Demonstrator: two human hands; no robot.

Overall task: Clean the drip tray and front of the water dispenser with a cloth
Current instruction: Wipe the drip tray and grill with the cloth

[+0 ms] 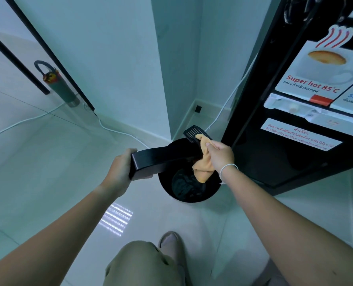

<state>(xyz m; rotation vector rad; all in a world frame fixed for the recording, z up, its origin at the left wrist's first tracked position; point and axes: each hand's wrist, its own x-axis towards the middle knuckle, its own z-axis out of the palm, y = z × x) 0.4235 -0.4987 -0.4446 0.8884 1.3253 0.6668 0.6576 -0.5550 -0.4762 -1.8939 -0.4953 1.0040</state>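
far left, an umbrella [57,83] leans against the wall and a white cord [27,120] runs across the tiled floor [47,172]. moving in, the left hand [121,167] is closed around the near end of the black tray [161,159], fingers wrapped over its edge, holding it tipped over a round black bin [192,188] that stands on the floor below. at the tray's far end the slotted grille [195,133] sticks up. the right hand [220,154] is closed on an orange cloth [202,170], pinching it against the tray beside the grille while the loose part hangs down over the bin. to the right stands the dispenser [295,131], near the bin but apart from the tray, its front panel with the hot-water sticker not being touched.

by the look of it the step in hand is wiping the tray out over the bin. next the cloth needs passing along the tray's inside and through the grille slots, with the left hand steadying, then the tray goes back into the dispenser and the front gets wiped.
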